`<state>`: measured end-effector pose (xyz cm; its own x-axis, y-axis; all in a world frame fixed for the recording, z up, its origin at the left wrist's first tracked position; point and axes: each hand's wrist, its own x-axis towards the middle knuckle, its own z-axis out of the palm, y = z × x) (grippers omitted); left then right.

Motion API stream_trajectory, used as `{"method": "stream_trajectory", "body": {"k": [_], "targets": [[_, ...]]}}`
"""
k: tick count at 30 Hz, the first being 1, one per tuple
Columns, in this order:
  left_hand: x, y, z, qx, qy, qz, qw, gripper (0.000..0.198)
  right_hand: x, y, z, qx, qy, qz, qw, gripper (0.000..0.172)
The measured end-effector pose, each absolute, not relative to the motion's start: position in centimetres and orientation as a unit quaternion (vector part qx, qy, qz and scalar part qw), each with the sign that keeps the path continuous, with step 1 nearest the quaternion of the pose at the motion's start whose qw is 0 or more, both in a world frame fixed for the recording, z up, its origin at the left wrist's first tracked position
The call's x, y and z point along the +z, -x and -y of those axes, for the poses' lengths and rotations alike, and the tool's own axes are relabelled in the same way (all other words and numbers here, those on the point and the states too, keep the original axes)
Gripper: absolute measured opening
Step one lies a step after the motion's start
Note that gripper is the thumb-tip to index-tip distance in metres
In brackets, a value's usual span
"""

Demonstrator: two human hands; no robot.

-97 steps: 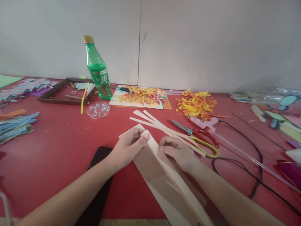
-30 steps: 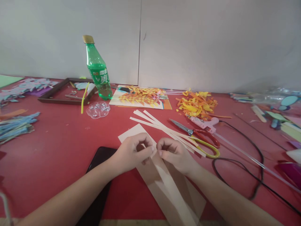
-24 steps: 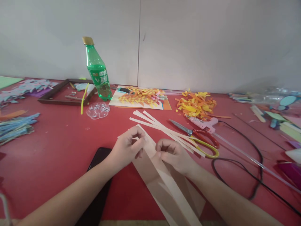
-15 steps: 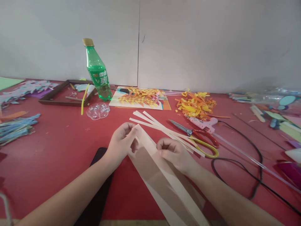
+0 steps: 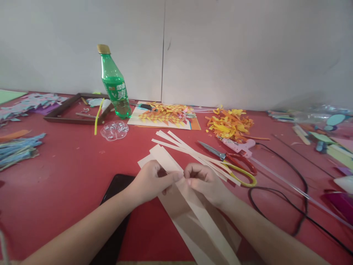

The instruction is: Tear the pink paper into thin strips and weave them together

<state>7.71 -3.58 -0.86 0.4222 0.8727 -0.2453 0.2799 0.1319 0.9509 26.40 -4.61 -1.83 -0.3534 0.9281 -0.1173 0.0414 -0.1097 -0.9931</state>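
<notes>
A cream sheet of paper with a long folded band along it lies at an angle between my hands. My left hand pinches the folded edge, thumb stretched along the crease. Close beside it, my right hand pinches the same edge with thumb and forefinger; the two thumbs nearly meet. Beyond my right hand, several narrow cream paper strips lie crossed over one another. Scissors with red and yellow handles rest to their right, partly under the strip ends.
A black phone-like slab lies under my left forearm. Farther back stand a green bottle, a dark frame and a clear bead dish. A pile of orange-yellow paper scraps and a pink glue gun with black cord sit right.
My left hand has slid from the paper's far corner down along the fold towards my right hand, baring the far end. My right hand has hardly moved.
</notes>
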Motion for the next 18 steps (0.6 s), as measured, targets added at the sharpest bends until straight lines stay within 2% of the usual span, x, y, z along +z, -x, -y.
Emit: {"method": "stream_trajectory", "body": {"k": [6,9,11,14,18], "targets": [[-0.54,-7.86,3.31,0.420,-0.501,-0.503,0.565,0.029,-1.62,-26.45,4.51,0.595,0.433,0.560,0.381,0.003],[-0.59,-7.78,3.35,0.454,-0.476,-0.495,0.568,0.029,-1.58,-26.42,4.56,0.596,0.438,0.556,0.380,0.004],[-0.57,-7.78,3.50,0.410,-0.490,-0.487,0.595,0.030,-1.60,-26.46,4.58,0.593,0.441,0.556,0.380,0.003],[-0.46,-7.88,3.85,0.273,-0.569,-0.459,0.624,0.030,-1.70,-26.54,4.57,0.591,0.444,0.559,0.377,0.002],[-0.26,-7.98,4.14,0.201,-0.638,-0.460,0.584,0.028,-1.78,-26.50,4.56,0.597,0.437,0.564,0.367,0.004]]}}
